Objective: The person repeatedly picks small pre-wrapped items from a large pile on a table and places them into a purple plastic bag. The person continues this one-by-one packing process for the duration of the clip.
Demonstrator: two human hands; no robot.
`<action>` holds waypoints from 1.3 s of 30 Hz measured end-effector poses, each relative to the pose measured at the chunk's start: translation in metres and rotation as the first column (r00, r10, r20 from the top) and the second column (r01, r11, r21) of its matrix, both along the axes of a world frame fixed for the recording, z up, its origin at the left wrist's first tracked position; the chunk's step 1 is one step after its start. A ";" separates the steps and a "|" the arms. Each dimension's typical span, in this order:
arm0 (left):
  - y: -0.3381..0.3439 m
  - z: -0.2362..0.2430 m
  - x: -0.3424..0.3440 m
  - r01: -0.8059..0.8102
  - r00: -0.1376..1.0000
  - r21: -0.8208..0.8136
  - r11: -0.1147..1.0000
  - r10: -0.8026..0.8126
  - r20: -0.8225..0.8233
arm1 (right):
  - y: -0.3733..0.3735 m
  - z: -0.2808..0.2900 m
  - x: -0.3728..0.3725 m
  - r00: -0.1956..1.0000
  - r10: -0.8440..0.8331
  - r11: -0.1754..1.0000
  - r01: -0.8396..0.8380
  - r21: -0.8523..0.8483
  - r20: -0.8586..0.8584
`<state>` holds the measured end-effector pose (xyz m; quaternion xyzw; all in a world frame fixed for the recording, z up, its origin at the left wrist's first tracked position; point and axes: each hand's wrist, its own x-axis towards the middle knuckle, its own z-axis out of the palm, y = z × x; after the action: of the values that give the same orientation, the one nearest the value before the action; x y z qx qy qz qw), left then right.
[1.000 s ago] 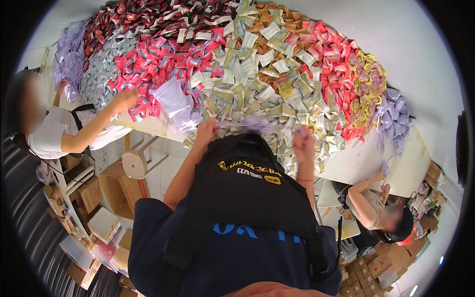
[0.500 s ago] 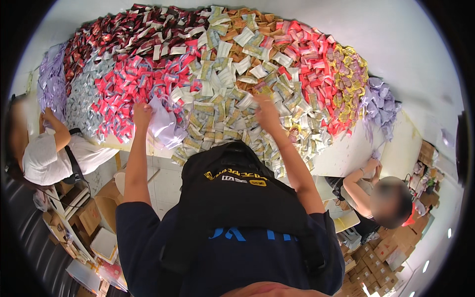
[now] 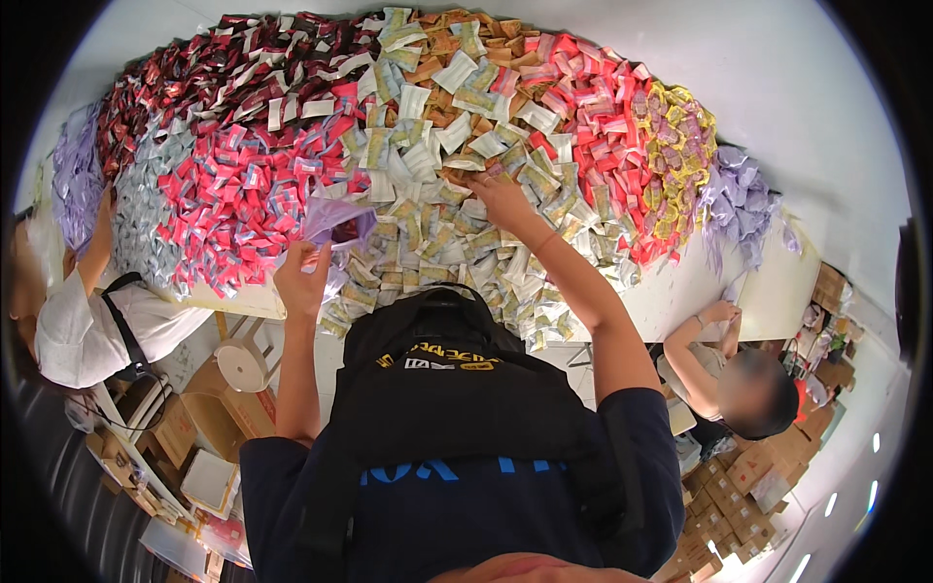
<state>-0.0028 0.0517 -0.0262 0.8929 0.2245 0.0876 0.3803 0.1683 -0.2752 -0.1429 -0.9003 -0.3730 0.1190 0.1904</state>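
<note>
My left hand (image 3: 304,262) pinches a lavender bag (image 3: 339,216) that is held up with a dark opening showing, over the pink packets (image 3: 228,189). My right hand (image 3: 494,194) reaches into the middle of the pile, its fingers curled among cream-and-green packets (image 3: 418,233) and orange-brown packets (image 3: 432,63); what is between them is too small to make out. Around these lie dark red packets (image 3: 248,68), silver-grey packets (image 3: 146,223), red packets (image 3: 598,136) and yellow-purple packets (image 3: 680,146).
Co-workers stand left (image 3: 78,330) and right (image 3: 695,379) at the long table (image 3: 768,301), near lavender bags (image 3: 739,199). Below are a stool (image 3: 243,364) and cardboard boxes (image 3: 224,413) at left, stacked cartons (image 3: 748,496) at right. A dark bag (image 3: 428,408) hangs on my chest.
My left hand has lifted the lavender bag, which now shows an opening. My right hand has moved up from the near edge into the packets, then slightly left.
</note>
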 end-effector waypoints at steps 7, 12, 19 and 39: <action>-0.029 -0.006 0.035 -0.034 0.999 -0.170 0.985 0.035 -0.001 | -0.011 -0.007 0.001 0.997 0.021 0.997 -0.015 -0.074 0.079; -0.033 -0.022 0.044 0.140 0.988 -0.076 0.987 -0.144 -0.049 | 0.003 -0.009 -0.021 0.994 -0.094 0.996 0.094 -0.012 -0.053; -0.026 -0.040 0.048 0.189 0.982 0.082 0.979 -0.186 -0.040 | -0.053 0.010 0.006 0.809 -0.525 0.607 0.575 0.548 -0.266; -0.066 -0.007 0.075 0.172 0.950 0.087 0.981 -0.142 -0.277 | -0.204 0.045 0.199 0.366 -0.925 0.380 0.871 0.310 0.104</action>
<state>0.0722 -0.0141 -0.0329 0.9312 0.1970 -0.0531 0.3020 0.3672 -0.4794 -0.0980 -0.9389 0.1497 -0.1626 0.2638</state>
